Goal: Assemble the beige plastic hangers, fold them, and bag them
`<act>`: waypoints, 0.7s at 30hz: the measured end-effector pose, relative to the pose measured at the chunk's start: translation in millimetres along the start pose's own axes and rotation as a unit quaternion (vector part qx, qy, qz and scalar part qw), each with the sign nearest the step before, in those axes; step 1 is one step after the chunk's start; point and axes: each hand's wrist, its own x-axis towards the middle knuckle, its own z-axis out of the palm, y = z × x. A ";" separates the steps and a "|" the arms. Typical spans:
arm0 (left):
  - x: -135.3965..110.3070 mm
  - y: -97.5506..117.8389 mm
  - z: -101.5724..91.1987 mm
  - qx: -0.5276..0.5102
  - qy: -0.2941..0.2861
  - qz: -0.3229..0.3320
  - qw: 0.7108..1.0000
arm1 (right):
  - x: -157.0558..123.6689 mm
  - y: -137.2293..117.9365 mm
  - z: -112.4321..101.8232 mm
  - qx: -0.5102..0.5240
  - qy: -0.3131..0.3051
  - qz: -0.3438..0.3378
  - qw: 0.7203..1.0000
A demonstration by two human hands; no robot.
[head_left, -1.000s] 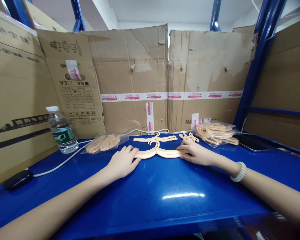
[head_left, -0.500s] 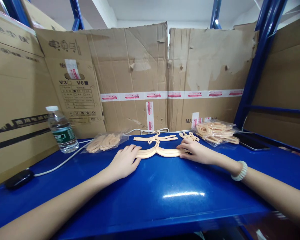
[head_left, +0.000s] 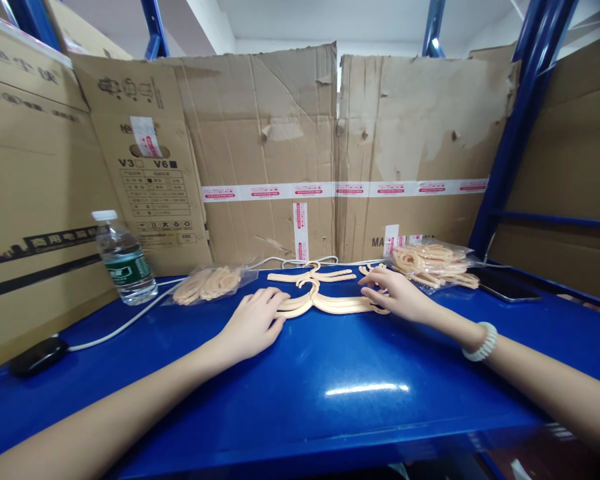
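A pale peach clothes hanger (head_left: 345,305) with a curved hook lies flat on the blue table, its two arms spread to the sides. My left hand (head_left: 255,317) is on its left end, fingers over the far edge and thumb at the near edge; that end is hidden. Just above the right end is my right hand (head_left: 397,293), its fingers apart and bent, holding nothing. A second peach hanger (head_left: 335,274) lies spread out behind the first. Small loose curved pieces (head_left: 373,268) lie behind my right hand, partly covered by it.
Clear bags of peach hanger parts lie on both sides, a left bag (head_left: 207,285) and a right bag (head_left: 433,263). A water bottle (head_left: 125,260), white cable (head_left: 125,327) and black device (head_left: 39,357) stand left; a phone (head_left: 505,285) lies right. Cardboard (head_left: 260,147) walls the back.
My right hand has come off the hanger's right end and its fingers have lifted and spread, baring more of that end. My left hand has shifted slightly right.
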 end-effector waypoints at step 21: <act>2.9 -2.7 0.4 -0.052 0.065 0.021 0.996 | 3.8 3.4 -6.2 0.120 0.126 0.144 0.974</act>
